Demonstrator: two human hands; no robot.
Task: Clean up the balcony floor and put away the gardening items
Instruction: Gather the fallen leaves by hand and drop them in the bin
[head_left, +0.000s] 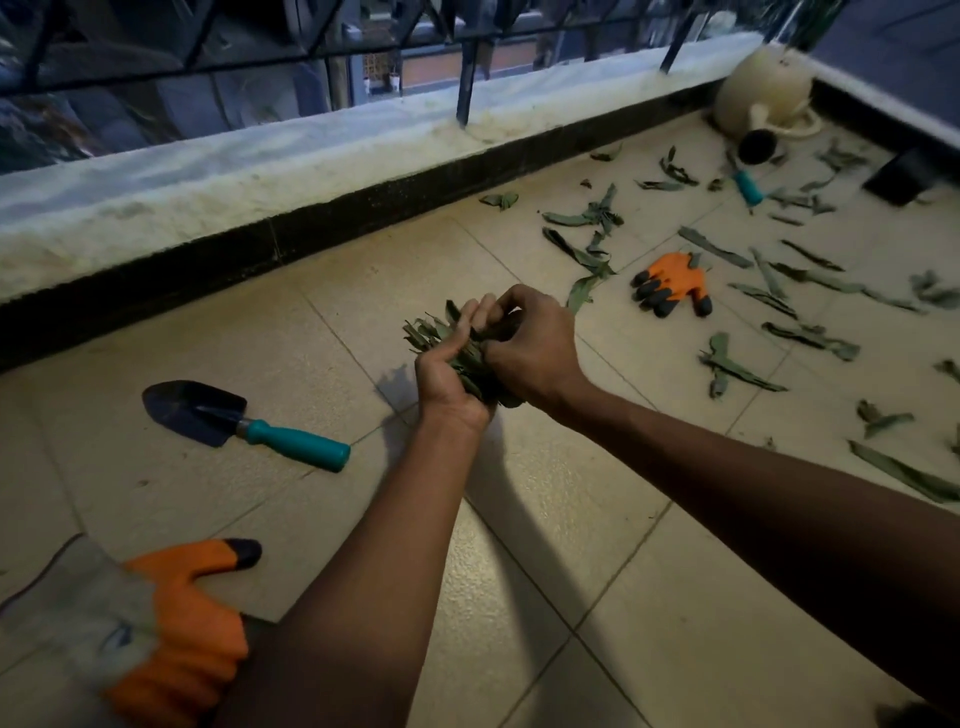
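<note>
Two bare hands, left hand (449, 376) and right hand (530, 353), grip one bunch of dry green leaves (441, 338); two orange gloves (672, 283), one teal-handled black trowel (244, 423) lie on the tiled floor (519, 545)

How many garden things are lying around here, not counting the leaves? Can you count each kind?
Gloves: 2
Tools with teal handles: 2, trowel and a second tool
Watering can: 1
Total: 5
</note>
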